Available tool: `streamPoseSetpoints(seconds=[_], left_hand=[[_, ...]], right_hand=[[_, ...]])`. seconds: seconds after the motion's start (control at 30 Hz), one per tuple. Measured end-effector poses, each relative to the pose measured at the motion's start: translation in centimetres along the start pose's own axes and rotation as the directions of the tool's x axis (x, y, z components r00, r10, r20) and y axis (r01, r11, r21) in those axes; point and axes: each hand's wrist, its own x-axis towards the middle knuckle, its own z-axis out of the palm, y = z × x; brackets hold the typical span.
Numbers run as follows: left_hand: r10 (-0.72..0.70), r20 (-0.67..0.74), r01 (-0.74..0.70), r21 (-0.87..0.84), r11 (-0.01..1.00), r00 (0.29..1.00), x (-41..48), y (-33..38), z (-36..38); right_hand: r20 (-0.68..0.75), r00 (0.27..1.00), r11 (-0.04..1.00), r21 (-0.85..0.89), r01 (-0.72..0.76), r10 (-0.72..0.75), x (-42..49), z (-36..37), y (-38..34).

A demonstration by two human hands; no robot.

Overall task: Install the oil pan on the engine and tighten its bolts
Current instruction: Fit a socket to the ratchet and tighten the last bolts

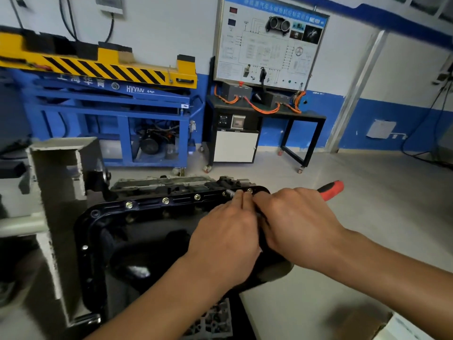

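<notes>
Careful here: if the tip sits crooked on that far-right bolt, the red-handled tool could slip or cross-thread it. The right hand wraps the handle, and the left hand pinches the metal tip, fingers pressed together. The oil pan sits on the engine, spreading left and near beneath both hands.

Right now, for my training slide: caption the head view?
Left hand and right hand hold a red-handled tool at the oil pan bolts.
</notes>
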Motion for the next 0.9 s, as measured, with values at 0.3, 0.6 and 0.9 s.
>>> streamPoseSetpoints(seconds=[0.3, 0.6, 0.9], left_hand=[[-0.061, 0.045, 0.062, -0.023, 0.998, 0.997, -0.5, -1.1, -1.1], [-0.042, 0.066, 0.040, 0.034, 0.999, 0.997, 0.6, -1.2, -0.6], [-0.118, -0.047, 0.108, -0.178, 0.978, 0.992, -0.4, -1.7, -0.9]], right_hand=[[-0.082, 0.977, 0.978, 0.090, -0.189, 0.196, 0.4, 1.4, -2.6], [-0.059, 0.979, 0.981, 0.010, -0.195, 0.195, 0.3, 0.8, -2.6], [-0.024, 0.987, 0.961, -0.231, 0.149, -0.159, 2.2, -1.4, -2.7]])
